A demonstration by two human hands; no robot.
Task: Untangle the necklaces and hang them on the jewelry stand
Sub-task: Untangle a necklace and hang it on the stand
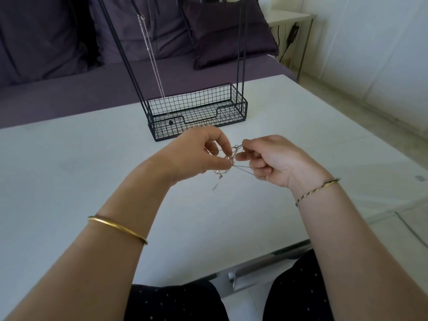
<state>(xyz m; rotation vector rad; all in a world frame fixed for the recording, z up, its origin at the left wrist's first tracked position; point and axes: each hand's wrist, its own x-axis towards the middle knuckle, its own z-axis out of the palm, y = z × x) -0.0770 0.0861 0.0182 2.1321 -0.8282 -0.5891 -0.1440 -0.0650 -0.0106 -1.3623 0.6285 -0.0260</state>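
Necklaces (231,158), stretched left-right, pinched between left hand (199,156) and right hand (271,161), tail dangling down.

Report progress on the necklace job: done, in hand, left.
Done: one silver chain hangs from the jewelry stand. In hand: the left hand and right hand pinch a knotted clump of chains above the table. Left: freeing that clump and hanging its necklaces.
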